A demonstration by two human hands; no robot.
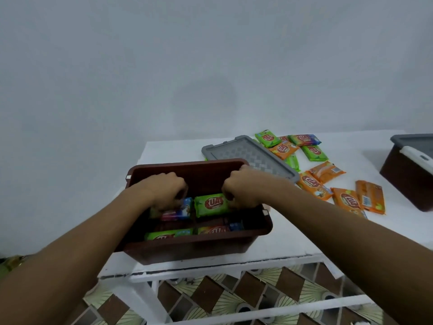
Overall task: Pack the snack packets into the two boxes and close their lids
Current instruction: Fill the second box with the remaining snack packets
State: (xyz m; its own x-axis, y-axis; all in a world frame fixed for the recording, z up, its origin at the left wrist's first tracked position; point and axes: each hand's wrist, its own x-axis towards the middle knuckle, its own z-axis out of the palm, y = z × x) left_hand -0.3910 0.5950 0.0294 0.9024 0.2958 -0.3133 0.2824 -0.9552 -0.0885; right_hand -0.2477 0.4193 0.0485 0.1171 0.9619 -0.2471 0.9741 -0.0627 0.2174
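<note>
Inside box (187,249): green packet (210,205) lies lengthwise left-to-right | right hand (243,191) grips its end | left hand (164,191) curls on blue packet (184,208) | fingertips hidden

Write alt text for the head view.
Both hands reach into an open brown plastic box on a white table: the left hand grips a blue-and-pink snack packet, the right hand a green snack packet. A grey plastic lid lies behind the box, loose orange and green packets to its right, a second brown box at the right edge.

Two boxes (194,245), two grey lids (248,156), about ten loose packets (314,153)
</note>
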